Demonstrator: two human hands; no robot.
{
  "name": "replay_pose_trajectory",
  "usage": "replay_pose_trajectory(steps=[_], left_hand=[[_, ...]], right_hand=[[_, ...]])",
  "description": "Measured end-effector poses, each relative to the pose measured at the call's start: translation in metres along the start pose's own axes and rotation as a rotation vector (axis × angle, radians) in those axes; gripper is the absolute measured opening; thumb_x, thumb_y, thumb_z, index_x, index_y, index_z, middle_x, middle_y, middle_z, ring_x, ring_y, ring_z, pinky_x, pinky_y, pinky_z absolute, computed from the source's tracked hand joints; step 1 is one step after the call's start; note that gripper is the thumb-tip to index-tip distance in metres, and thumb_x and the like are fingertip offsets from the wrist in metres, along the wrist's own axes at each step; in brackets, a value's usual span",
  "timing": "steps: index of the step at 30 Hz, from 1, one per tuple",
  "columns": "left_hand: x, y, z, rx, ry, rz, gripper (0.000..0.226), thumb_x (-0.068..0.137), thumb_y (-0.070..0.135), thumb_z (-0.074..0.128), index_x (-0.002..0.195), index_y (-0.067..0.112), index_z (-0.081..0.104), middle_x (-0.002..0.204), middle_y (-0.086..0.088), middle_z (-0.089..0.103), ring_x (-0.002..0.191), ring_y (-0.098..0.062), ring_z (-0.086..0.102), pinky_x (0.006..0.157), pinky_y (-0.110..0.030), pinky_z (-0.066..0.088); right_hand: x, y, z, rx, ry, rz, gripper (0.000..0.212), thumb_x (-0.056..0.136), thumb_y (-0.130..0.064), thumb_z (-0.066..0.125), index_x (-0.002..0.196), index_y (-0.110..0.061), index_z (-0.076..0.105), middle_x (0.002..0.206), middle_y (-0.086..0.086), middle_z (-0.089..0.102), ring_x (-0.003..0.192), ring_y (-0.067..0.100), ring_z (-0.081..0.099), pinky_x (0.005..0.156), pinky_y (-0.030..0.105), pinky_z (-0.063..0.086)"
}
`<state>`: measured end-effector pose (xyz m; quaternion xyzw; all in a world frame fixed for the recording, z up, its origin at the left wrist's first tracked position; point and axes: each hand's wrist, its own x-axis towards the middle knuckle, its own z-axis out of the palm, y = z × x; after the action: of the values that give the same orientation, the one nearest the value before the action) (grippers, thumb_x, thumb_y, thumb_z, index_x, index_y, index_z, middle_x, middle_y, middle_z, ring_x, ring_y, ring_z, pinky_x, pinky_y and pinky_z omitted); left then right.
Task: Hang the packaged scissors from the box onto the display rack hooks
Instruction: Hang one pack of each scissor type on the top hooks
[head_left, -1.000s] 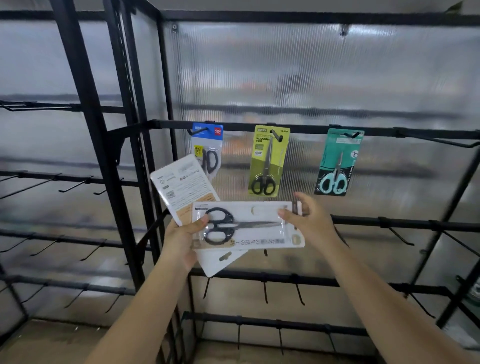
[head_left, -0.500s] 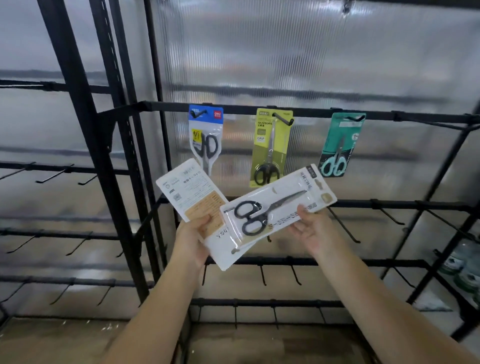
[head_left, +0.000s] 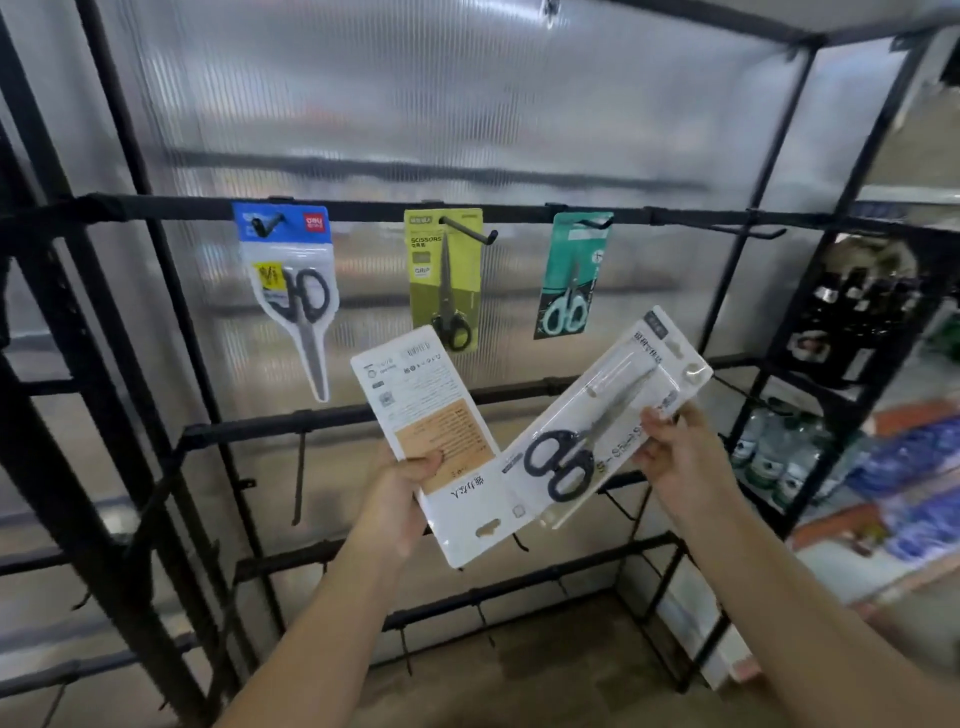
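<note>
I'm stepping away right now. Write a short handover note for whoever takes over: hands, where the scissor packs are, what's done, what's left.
Left hand: grips a white pack, back side out, hang hole at its lower end.
Right hand: pinches a white pack, black-handled scissors showing, tilted with its hang hole up and to the right.
Done: three packs hang on the top rail's hooks: blue-topped pack, yellow-green pack, teal pack.
Left: hang both held packs. A bare hook sits to the right of the teal pack; lower rails have more. The left pack probably needs turning first. The box is out of view.
</note>
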<state>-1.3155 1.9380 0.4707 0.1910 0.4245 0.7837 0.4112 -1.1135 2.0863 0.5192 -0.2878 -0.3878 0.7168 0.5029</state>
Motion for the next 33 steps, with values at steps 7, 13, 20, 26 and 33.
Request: replay_pose_trajectory(steps=[7, 13, 20, 26, 33], left_hand=[[0.02, -0.015, 0.021, 0.008, -0.052, -0.02, 0.042, 0.085, -0.012, 0.051, 0.111, 0.02, 0.058, 0.103, -0.004, 0.073, 0.093, -0.024, 0.07, 0.07, -0.04, 0.054], [0.039, -0.029, 0.038, 0.046, -0.044, -0.048, 0.041, 0.081, -0.003, 0.059, 0.12, 0.012, 0.06, 0.113, -0.011, 0.07, 0.104, -0.032, 0.066, 0.085, -0.05, 0.051], [0.061, -0.05, 0.091, 0.055, -0.011, 0.025, 0.034, 0.072, -0.003, 0.064, 0.102, 0.013, 0.068, 0.099, -0.009, 0.074, 0.088, -0.027, 0.072, 0.064, -0.04, 0.059], [0.068, -0.08, 0.143, 0.102, 0.055, 0.126, 0.028, 0.081, -0.008, 0.06, 0.098, 0.013, 0.068, 0.091, -0.003, 0.075, 0.08, -0.018, 0.073, 0.057, -0.026, 0.057], [0.064, -0.097, 0.168, 0.117, 0.098, 0.203, 0.03, 0.076, -0.004, 0.062, 0.101, 0.012, 0.067, 0.094, -0.004, 0.075, 0.083, -0.019, 0.073, 0.06, -0.027, 0.058]], right_hand=[[0.005, -0.017, -0.035, -0.001, 0.147, -0.031, 0.037, 0.091, 0.002, 0.049, 0.121, -0.017, 0.058, 0.101, 0.003, 0.07, 0.086, 0.021, 0.065, 0.082, 0.043, 0.053], [0.037, -0.058, -0.059, -0.077, 0.178, -0.174, 0.039, 0.093, -0.001, 0.046, 0.121, -0.024, 0.06, 0.094, -0.005, 0.072, 0.078, 0.013, 0.07, 0.06, 0.029, 0.056], [0.088, -0.124, -0.07, -0.436, 0.173, -0.599, 0.049, 0.094, -0.004, 0.047, 0.135, -0.031, 0.046, 0.1, -0.014, 0.068, 0.078, 0.005, 0.067, 0.07, 0.023, 0.057], [0.125, -0.151, -0.091, -0.75, 0.019, -0.789, 0.042, 0.092, -0.004, 0.052, 0.132, -0.019, 0.049, 0.094, 0.0, 0.063, 0.053, 0.005, 0.049, 0.053, 0.008, 0.039], [0.143, -0.16, -0.104, -0.825, -0.092, -0.852, 0.041, 0.093, -0.006, 0.051, 0.134, -0.007, 0.047, 0.098, 0.006, 0.068, 0.05, -0.011, 0.048, 0.046, 0.003, 0.037]])
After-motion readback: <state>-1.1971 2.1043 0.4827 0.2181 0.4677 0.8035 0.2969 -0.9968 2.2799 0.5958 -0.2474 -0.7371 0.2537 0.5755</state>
